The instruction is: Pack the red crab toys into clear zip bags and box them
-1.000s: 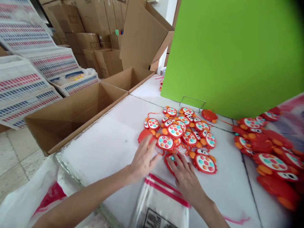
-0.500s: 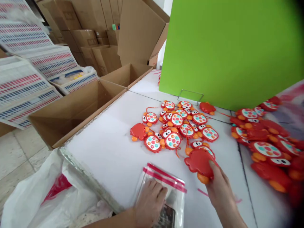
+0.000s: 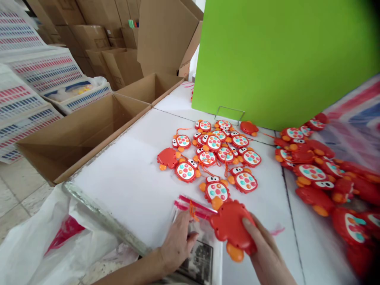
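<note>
Since the preceding frame, the red toy [image 3: 233, 225] has been moving in toward the plastic bag [image 3: 204, 257] and is now overlapping its right edge in view. The right hand [image 3: 264, 245] is holding the toy closed between thumb and fingers, its plain red back facing up and an orange claw pointing down. The left hand [image 3: 178, 241] is lying over the bag with curled fingers beside an orange cord [image 3: 192, 211]; whether it is pinching the cord cannot be told. Beyond the hands, loose toys [image 3: 213, 142], mostly face up, are lying on the white tabletop [image 3: 127, 174]. A second pile of toys [image 3: 311, 172] is spreading at right; a green panel [image 3: 282, 59] is standing behind, and an open carton [image 3: 89, 134] is sitting along the left edge.
</note>
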A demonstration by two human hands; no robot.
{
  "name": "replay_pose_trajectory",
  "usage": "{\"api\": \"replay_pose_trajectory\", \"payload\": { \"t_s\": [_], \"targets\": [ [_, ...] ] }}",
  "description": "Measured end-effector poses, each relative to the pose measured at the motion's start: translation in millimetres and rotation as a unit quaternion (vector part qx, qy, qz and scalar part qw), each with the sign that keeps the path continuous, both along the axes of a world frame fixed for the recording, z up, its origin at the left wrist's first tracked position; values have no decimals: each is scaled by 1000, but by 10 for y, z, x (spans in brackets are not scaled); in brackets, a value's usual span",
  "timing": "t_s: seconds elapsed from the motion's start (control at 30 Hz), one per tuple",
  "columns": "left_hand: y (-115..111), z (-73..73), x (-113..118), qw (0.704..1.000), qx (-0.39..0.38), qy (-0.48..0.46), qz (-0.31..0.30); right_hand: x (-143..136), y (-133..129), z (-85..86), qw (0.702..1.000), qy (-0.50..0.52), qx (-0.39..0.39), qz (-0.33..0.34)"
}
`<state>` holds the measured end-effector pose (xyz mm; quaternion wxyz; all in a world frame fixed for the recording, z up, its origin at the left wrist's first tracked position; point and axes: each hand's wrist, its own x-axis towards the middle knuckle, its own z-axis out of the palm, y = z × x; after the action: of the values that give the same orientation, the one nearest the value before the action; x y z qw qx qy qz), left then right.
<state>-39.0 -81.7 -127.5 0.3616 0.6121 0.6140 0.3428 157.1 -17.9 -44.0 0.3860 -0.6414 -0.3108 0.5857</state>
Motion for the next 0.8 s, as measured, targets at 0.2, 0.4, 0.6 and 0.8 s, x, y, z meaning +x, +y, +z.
{"api": "replay_pose_trajectory", "payload": {
  "t_s": [0.2,0.4,0.6,0.8],
  "targets": [
    [19,81,-35,1000,-6,15,-19,123,-331,-290,997,-62,-36,29],
    [49,125,-34,996,42,62,-50,-15,102,253,996,81,23,32],
    [18,88,-54,999,16,13,-32,-4,399,498,991,21,121,42],
    [-16,18,-54,1000,25,-16,-8,101,1,135,982,-94,24,165]
  ]
}}
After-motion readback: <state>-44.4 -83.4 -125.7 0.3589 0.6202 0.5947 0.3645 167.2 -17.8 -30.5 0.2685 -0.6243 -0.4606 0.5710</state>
